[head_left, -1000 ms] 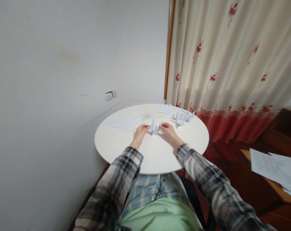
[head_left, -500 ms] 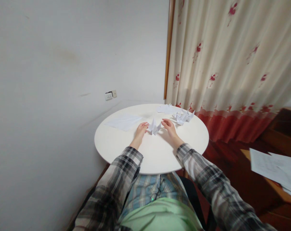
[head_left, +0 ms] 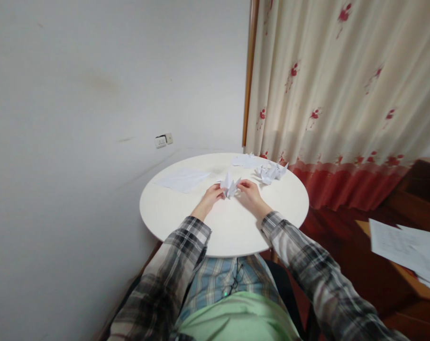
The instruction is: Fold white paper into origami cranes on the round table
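Observation:
A small white folded paper figure stands near the middle of the round white table. My left hand pinches its left side with the fingers closed. On the other side, my right hand grips the figure's right tip, fingers closed too. Both forearms wear plaid sleeves and rest over the table's near half.
A flat white sheet lies at the table's left. Several folded paper figures and a flat scrap sit at the far right edge. A flowered curtain hangs behind. Loose papers lie on a wooden surface at right.
Half a second ago both hands had let go, fingers spread beside the figure. Now they have closed on it again and lifted it slightly.

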A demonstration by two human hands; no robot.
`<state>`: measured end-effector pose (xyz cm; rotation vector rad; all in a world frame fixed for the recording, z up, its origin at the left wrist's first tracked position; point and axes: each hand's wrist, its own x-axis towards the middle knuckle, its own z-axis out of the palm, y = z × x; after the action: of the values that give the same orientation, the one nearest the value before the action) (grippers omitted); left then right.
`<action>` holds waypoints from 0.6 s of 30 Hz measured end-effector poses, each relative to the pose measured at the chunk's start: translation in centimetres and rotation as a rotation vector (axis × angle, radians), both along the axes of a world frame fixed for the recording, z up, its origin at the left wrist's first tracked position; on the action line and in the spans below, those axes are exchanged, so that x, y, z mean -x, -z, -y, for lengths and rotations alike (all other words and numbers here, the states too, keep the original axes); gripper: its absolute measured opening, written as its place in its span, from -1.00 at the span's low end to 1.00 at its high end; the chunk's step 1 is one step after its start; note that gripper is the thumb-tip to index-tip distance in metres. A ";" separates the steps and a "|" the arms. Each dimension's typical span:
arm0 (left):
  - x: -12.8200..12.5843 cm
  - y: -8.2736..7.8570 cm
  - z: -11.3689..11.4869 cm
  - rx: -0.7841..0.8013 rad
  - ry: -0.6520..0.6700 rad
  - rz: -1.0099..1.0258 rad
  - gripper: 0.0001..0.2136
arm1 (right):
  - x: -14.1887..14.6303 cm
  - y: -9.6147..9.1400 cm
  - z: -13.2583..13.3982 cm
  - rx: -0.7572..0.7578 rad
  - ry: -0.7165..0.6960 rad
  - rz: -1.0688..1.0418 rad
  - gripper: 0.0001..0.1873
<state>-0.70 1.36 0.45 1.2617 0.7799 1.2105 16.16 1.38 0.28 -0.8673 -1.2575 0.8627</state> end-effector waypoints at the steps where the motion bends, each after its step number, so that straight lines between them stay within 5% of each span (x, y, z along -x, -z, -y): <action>1: 0.0 -0.1 0.2 0.018 0.025 0.005 -0.70 | 0.0 -0.2 0.1 -0.006 0.004 -0.008 -0.84; 8: -0.2 -0.1 0.2 0.072 0.053 0.101 -0.73 | -0.1 -0.5 0.5 0.019 0.027 -0.018 -0.82; 18: 0.2 0.3 -0.7 0.023 -0.182 0.098 -0.69 | 0.1 0.0 0.6 0.127 -0.032 -0.057 -0.71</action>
<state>-0.88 2.02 0.13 1.1222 0.8481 1.3950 16.09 0.80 0.30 -0.9187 -1.1797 0.9944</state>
